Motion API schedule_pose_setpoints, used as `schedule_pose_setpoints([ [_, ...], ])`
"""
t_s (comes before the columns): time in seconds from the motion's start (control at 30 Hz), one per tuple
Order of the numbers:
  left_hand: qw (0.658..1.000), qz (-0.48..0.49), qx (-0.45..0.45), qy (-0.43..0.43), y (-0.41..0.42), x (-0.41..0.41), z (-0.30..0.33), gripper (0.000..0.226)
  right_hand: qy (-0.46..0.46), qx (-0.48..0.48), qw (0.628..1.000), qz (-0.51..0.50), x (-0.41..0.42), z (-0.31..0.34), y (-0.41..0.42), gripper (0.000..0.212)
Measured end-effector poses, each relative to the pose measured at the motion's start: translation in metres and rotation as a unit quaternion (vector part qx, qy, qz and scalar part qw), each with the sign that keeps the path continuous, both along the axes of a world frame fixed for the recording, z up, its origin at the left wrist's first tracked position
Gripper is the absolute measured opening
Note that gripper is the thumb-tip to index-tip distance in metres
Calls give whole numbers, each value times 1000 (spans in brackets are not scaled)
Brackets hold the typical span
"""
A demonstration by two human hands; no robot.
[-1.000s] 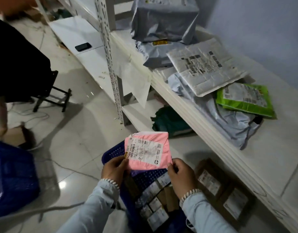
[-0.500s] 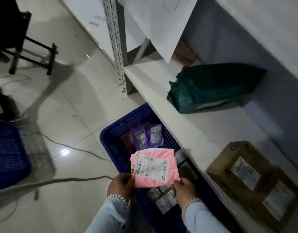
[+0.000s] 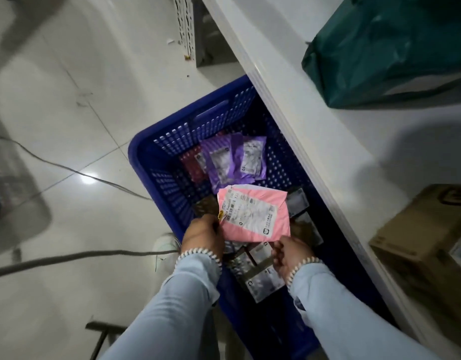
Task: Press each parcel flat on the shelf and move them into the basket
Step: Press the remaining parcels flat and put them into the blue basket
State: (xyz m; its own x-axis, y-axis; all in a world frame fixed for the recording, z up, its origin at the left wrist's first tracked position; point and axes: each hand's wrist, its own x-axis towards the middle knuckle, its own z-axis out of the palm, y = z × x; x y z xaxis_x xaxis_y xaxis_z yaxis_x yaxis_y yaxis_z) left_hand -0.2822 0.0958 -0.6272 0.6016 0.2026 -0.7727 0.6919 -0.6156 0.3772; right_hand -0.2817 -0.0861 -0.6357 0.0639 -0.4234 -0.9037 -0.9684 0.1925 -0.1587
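Where the shelf point(image 3: 297, 81) runs diagonally to the right of both hands, we record its white edge passing directly beside the blue basket point(image 3: 156, 162), which stands on the pale tiled floor point(image 3: 68, 100) beneath and ahead of the hands. On the shelf, well beyond the right hand, lies a dark green bag point(image 3: 385, 50); nearer, to the right of that hand, sits a brown cardboard box point(image 3: 422, 240). Inside the basket, ahead of the hands, we note two purple parcels point(image 3: 232, 159) lying side by side with a dark red packet point(image 3: 191, 165) partly under them, and several labelled packets point(image 3: 263, 279) directly below the hands.

The pink parcel point(image 3: 252, 214) is held over the basket interior, label upward. The left hand point(image 3: 203, 235) grips its near-left edge, fingers curled round it. The right hand point(image 3: 289, 253) pinches its near-right corner. Both wrists carry pale beaded cuffs on light blue sleeves. A grey cable point(image 3: 68, 258) crosses the floor to the left of the left hand. We cannot tell whether the parcel touches the packets beneath it.
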Motion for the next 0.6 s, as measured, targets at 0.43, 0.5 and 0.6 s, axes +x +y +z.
schedule_pose_setpoints([
  [0.43, 1000, -9, 14, 24, -21, 51, -90, 26, -14, -29, 999, 27, 37, -91, -10, 22],
  [0.5, 1000, 14, -2, 8, -22, 55, -98, 30, -33, -23, 999, 12, 46, -95, -9, 13],
  [0.6, 999, 9, -45, 23, -26, 57, -110, 47, -38, 29, 998, -33, 57, -97, -8, 32],
])
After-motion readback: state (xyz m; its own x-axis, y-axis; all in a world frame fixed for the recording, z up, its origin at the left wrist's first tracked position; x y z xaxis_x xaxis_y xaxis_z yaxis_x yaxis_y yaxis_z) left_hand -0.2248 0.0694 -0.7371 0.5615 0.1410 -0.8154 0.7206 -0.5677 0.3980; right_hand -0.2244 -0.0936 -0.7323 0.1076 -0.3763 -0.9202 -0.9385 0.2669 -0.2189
